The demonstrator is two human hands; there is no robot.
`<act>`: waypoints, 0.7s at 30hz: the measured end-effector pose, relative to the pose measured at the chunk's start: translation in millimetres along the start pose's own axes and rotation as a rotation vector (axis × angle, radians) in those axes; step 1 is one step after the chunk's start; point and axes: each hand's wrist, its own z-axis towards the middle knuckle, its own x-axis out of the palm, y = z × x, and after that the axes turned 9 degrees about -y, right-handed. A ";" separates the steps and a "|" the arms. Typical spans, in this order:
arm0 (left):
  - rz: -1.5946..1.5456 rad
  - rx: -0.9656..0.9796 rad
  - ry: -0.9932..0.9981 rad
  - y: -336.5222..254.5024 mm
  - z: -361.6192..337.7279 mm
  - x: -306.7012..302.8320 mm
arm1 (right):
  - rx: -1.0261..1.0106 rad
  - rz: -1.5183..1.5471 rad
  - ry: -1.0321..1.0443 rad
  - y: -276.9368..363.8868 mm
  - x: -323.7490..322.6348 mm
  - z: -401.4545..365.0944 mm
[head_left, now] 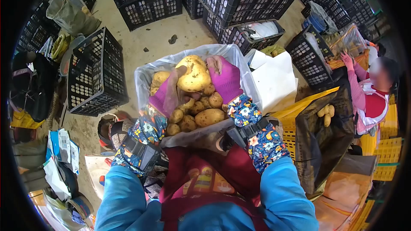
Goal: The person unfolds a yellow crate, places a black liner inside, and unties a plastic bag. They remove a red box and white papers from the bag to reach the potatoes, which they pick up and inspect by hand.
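A large yellow potato (194, 74) with dirt specks is held up over the lined crate. My left hand (168, 90), in a purple glove with a soiled palm, grips its left side. Close against the potato's right side is my right hand (224, 77), in a matching glove, with its fingers curled closed; what they hold, if anything, is hidden. Below both hands, several loose potatoes (209, 117) of mixed sizes lie in the crate, whose clear plastic liner (144, 75) folds over the rim.
White paper sheets (274, 79) lie right of the lined crate. Further right, a yellow crate (284, 132) has a dark liner with a few potatoes (327, 114). A black crate (97, 75) stands left; stacked black crates (147, 2) stand ahead. A co-worker (369, 85) is at far right.
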 end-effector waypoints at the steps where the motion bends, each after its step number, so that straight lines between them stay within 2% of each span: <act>1: 0.005 0.026 0.010 0.8 0.8 -1.4 | -0.020 0.167 -0.015 -3.4 3.6 -0.5; 3: 0.006 0.090 0.027 3.0 3.9 -5.0 | -0.071 0.497 -0.038 -17.7 18.0 0.4; 4: 0.063 0.150 -0.013 2.3 1.9 -3.1 | -0.343 0.334 -0.235 -22.9 24.6 2.2; 6: 0.188 0.267 -0.093 -2.5 -3.2 2.9 | -0.199 0.465 -0.089 -21.4 23.2 1.4; 8: 0.661 0.685 -0.232 32.2 40.6 -21.5 | -0.077 0.583 0.022 -16.9 21.1 -2.4; 9: 0.900 0.892 -0.304 27.7 40.2 -17.9 | -0.026 0.637 0.070 -12.1 22.3 -8.2; 10: 0.783 0.737 -0.293 28.4 31.1 -13.2 | 0.030 0.692 0.122 -8.2 23.4 -11.5; 13: 0.688 0.826 -0.287 26.7 26.1 -8.8 | 0.112 0.811 0.183 -2.7 20.3 -14.9; 17: 0.599 0.753 -0.300 35.7 38.1 -16.0 | 0.087 0.793 0.180 -2.5 16.7 -16.8; 19: 0.489 0.767 -0.317 32.8 37.4 -15.0 | 0.033 0.731 0.182 0.9 11.8 -22.3; 21: 0.569 0.924 -0.376 35.6 40.4 -16.4 | -0.018 0.653 0.125 7.9 13.8 -25.7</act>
